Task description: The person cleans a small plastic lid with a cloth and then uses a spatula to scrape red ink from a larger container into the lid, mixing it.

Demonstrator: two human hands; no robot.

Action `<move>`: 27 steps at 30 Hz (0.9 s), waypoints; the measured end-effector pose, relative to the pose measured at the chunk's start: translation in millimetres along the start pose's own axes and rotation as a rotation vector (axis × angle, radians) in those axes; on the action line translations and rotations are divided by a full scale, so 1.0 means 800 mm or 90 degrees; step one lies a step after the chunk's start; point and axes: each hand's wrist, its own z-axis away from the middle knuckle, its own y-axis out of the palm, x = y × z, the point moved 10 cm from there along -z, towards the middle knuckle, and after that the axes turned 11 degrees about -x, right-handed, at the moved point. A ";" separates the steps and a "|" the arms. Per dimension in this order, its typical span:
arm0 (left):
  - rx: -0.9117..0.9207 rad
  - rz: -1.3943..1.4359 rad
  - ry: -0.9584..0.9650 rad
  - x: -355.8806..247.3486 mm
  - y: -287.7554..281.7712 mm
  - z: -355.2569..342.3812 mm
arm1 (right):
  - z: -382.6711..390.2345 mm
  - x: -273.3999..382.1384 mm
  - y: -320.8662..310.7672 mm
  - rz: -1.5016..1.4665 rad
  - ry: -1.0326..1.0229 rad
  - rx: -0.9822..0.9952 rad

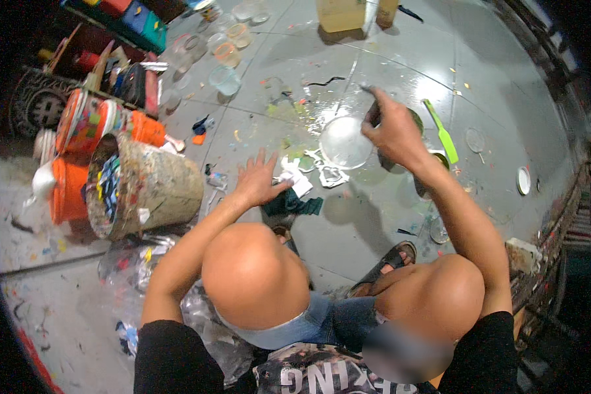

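My right hand (400, 134) is closed at the rim of a round, translucent plastic cup (345, 143), its index finger reaching past the rim. A round shadow falls on the floor below, so the cup looks lifted. Partly hidden under that hand stands a dark container (391, 161). My left hand (257, 181) is open, fingers spread, holding nothing. Beside its fingertips lie a crumpled white paper or cloth (299, 178) and a dark green cloth (292, 202). White, paint-smeared scraps (330, 175) lie just below the cup.
A lime green spatula (444, 131) lies right of my right hand. To the left are a paint-crusted bucket (171, 187) on its side, orange tubs (69, 190) and clear cups (225, 80). A yellowish liquid container (340, 16) stands far ahead. Wet, paint-spotted tiles (400, 59) shine.
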 end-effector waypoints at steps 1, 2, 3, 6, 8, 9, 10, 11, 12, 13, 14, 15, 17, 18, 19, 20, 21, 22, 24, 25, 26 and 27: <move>0.048 0.206 -0.076 -0.003 0.013 -0.012 | 0.009 -0.010 0.009 0.000 0.022 -0.006; 0.099 0.410 -0.155 -0.005 0.027 -0.029 | 0.016 -0.017 0.018 -0.002 0.042 -0.011; 0.156 0.612 -0.236 -0.014 0.043 -0.039 | 0.024 -0.028 0.029 -0.018 0.078 0.001; 0.483 1.288 -0.541 -0.099 0.072 -0.024 | 0.038 -0.043 0.065 -0.094 0.152 0.045; 0.639 1.411 -0.509 -0.133 0.063 -0.018 | 0.045 -0.045 0.077 -0.094 0.123 0.048; 0.649 1.422 -0.508 -0.140 0.064 -0.019 | 0.047 -0.041 0.080 -0.095 0.108 0.050; 0.660 1.432 -0.507 -0.147 0.064 -0.020 | 0.047 -0.039 0.080 -0.109 0.104 0.049; 0.625 1.414 -0.541 -0.144 0.070 -0.022 | 0.047 -0.038 0.079 -0.122 0.100 0.047; 0.632 1.436 -0.510 -0.149 0.071 -0.024 | 0.051 -0.044 0.073 -0.132 0.100 0.043; 0.646 1.457 -0.480 -0.149 0.074 -0.025 | 0.057 -0.047 0.062 -0.112 0.070 0.024; 0.665 1.476 -0.449 -0.149 0.076 -0.025 | 0.065 -0.055 0.054 -0.100 0.075 0.024; 0.609 1.432 -0.534 -0.141 0.083 -0.025 | 0.079 -0.067 0.042 -0.083 0.095 0.023; 0.593 1.488 -0.509 -0.139 0.068 -0.034 | 0.116 -0.090 0.008 -0.061 0.102 -0.002; 0.520 1.455 -0.566 -0.117 0.069 -0.033 | 0.141 -0.099 -0.010 -0.085 0.181 0.006; 0.447 1.412 -0.607 -0.089 0.069 -0.034 | 0.165 -0.100 -0.025 -0.114 0.253 0.012; 0.391 1.370 -0.640 -0.070 0.071 -0.035 | 0.194 -0.106 -0.043 -0.136 0.330 0.010; 0.347 1.320 -0.659 -0.053 0.072 -0.038 | 0.235 -0.128 -0.068 -0.006 0.382 -0.036; 0.348 1.316 -0.640 -0.037 0.069 -0.040 | 0.281 -0.144 -0.088 0.018 0.469 -0.105; 0.362 1.307 -0.648 -0.026 0.089 -0.045 | 0.403 -0.171 -0.111 0.165 0.610 -0.112; 0.347 1.290 -0.674 -0.016 0.089 -0.047 | 0.459 -0.176 -0.111 0.263 0.651 -0.039; 0.354 1.295 -0.669 -0.012 0.090 -0.051 | 0.516 -0.176 -0.097 0.245 0.752 0.074; 0.352 1.299 -0.666 -0.006 0.093 -0.053 | 0.565 -0.169 -0.081 0.218 0.844 0.193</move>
